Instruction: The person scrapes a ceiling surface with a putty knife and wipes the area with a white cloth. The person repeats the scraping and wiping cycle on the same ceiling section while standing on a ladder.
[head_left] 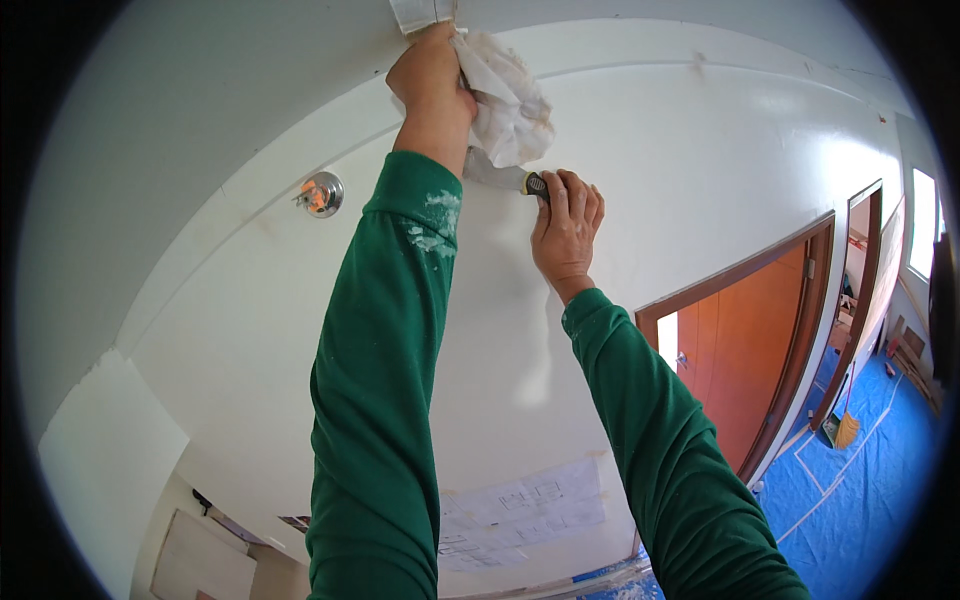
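My left hand (432, 75) is raised to a small white piece (420, 12) at the top, against the ceiling or upper wall, its fingers closed on a crumpled, stained white cloth (505, 100) that hangs to the right. Just below the cloth, my right hand (568, 225) grips the black-and-yellow handle of a putty knife (490, 170); its metal blade points left, toward my left wrist, and its tip is partly hidden. My green left sleeve has white smears near the cuff. A round chrome fixture (322, 194) sits on the white wall (490, 300) to the left.
An orange door (740, 360) in a brown frame and a second doorway (852, 260) are at right. A blue floor covering (830, 530) bears a broom (848, 428) and dustpan (830, 432). Paper drawings (520, 510) are taped low on the wall. A window (923, 220) is at far right.
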